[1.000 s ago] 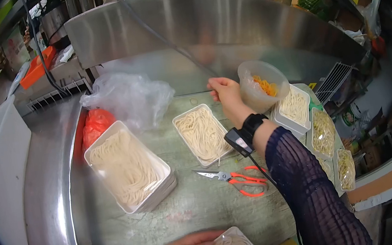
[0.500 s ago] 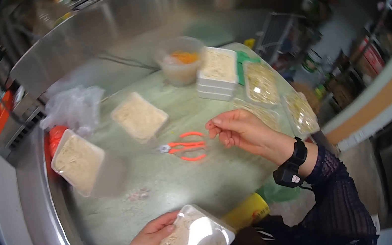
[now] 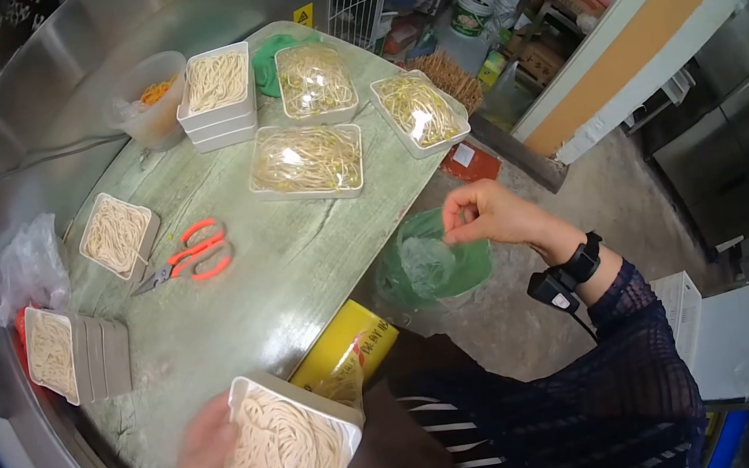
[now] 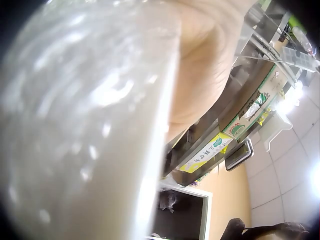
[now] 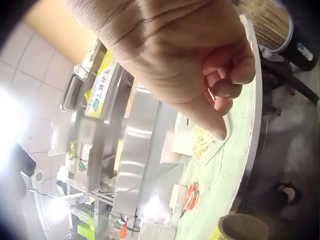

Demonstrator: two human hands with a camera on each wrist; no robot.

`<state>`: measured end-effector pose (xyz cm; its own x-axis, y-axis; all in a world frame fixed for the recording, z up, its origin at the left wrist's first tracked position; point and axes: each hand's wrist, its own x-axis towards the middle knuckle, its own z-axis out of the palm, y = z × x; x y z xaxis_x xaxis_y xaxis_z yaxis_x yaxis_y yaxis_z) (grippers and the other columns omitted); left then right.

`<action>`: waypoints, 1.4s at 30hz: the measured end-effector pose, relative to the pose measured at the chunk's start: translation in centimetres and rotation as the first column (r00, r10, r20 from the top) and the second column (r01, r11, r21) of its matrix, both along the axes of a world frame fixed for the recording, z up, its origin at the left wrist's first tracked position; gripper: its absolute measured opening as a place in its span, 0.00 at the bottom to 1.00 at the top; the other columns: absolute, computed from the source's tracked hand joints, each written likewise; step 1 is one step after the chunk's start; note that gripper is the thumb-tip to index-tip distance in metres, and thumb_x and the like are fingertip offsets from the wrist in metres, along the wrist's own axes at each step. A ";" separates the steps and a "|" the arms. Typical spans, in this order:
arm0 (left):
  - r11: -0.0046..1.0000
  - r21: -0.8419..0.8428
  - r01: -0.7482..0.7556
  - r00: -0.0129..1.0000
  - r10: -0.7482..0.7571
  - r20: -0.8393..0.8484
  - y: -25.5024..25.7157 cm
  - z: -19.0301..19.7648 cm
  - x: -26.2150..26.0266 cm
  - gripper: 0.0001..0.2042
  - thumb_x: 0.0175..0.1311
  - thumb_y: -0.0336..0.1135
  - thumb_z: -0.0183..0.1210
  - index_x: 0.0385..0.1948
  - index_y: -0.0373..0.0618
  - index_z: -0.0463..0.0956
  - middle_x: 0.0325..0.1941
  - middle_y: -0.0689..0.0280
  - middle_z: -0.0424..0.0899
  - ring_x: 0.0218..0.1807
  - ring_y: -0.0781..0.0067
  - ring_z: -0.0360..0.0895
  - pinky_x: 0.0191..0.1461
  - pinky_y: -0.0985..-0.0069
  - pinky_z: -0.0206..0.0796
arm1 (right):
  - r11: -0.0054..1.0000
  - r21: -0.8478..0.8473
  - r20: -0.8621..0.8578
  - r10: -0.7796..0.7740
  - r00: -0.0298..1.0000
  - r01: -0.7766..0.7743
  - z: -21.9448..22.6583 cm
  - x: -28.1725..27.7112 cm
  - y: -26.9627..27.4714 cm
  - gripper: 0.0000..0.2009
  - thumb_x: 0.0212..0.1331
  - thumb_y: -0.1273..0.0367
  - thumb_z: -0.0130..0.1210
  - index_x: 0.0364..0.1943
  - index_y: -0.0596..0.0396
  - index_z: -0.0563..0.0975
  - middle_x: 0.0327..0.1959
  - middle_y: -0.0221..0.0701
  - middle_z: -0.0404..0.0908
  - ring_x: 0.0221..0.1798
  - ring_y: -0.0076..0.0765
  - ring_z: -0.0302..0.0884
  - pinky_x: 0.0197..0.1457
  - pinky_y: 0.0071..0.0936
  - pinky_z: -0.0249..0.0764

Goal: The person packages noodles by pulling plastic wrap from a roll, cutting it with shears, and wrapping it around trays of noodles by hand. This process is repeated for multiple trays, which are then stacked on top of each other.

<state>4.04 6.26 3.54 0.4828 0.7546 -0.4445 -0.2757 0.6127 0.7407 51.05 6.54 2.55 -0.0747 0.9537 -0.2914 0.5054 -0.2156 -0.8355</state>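
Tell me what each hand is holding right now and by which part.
The left hand grips a white tray of noodles by its left edge. The right hand is curled above the green bag; whether it pinches anything cannot be told.

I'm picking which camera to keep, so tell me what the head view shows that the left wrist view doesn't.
Only the head view shows the green table, orange scissors, the other noodle trays, and the right hand over a green bag. Only the left wrist view shows a wall shelf with a yellow-green sign. Both show the left hand holding a tray of noodles, which is just a pale blur up close.
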 end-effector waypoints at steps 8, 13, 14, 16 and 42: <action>0.988 0.083 0.126 0.974 -0.108 -0.197 0.3 3.0 0.0 0.24 0.67 0.33 0.55 0.62 0.30 0.66 0.57 0.57 0.77 0.57 0.70 0.74 0.63 0.73 0.65 | 0.998 -0.001 -0.087 -0.069 0.994 0.069 2.4 -3.6 1.9 0.10 0.66 0.64 0.56 0.35 0.57 0.81 0.26 0.25 0.80 0.28 0.15 0.73 0.30 0.15 0.67; 0.931 0.148 0.333 0.931 -0.300 -0.208 1.0 4.1 -1.2 0.23 0.72 0.32 0.50 0.68 0.41 0.60 0.51 0.65 0.79 0.53 0.81 0.72 0.58 0.79 0.64 | 0.936 0.227 -0.239 0.320 0.917 -0.267 6.7 -15.2 4.2 0.12 0.67 0.63 0.54 0.45 0.58 0.77 0.28 0.29 0.80 0.30 0.23 0.77 0.32 0.23 0.70; 0.921 0.166 0.353 0.920 -0.310 -0.238 1.0 4.5 -1.3 0.24 0.73 0.31 0.50 0.69 0.43 0.58 0.50 0.66 0.79 0.51 0.81 0.72 0.57 0.79 0.64 | 0.861 0.343 -0.134 0.440 0.888 -0.375 6.9 -17.4 4.7 0.13 0.67 0.63 0.54 0.45 0.58 0.76 0.28 0.31 0.80 0.31 0.27 0.79 0.32 0.25 0.71; 0.893 0.234 0.385 0.904 -0.314 -0.292 1.0 4.5 -1.4 0.28 0.72 0.32 0.51 0.72 0.47 0.53 0.45 0.67 0.79 0.47 0.81 0.72 0.53 0.79 0.65 | 0.685 0.441 0.087 0.611 0.787 -0.580 7.4 -21.2 5.4 0.13 0.67 0.62 0.53 0.43 0.58 0.75 0.28 0.34 0.80 0.30 0.33 0.79 0.33 0.29 0.72; 0.313 0.950 0.010 0.280 0.911 -0.303 -9.9 -2.6 -5.4 0.15 0.46 0.25 0.68 0.39 0.47 0.81 0.37 0.66 0.80 0.33 0.70 0.77 0.34 0.75 0.71 | 0.614 -0.223 -0.334 0.681 0.652 -0.757 2.9 -27.9 8.3 0.12 0.70 0.64 0.49 0.50 0.57 0.74 0.38 0.21 0.78 0.38 0.11 0.73 0.41 0.14 0.70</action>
<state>-1.39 -3.63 0.97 -0.2839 0.7954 0.5355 0.6400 -0.2586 0.7235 23.10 14.81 5.50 -0.7857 0.4190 -0.4550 0.4484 -0.1209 -0.8856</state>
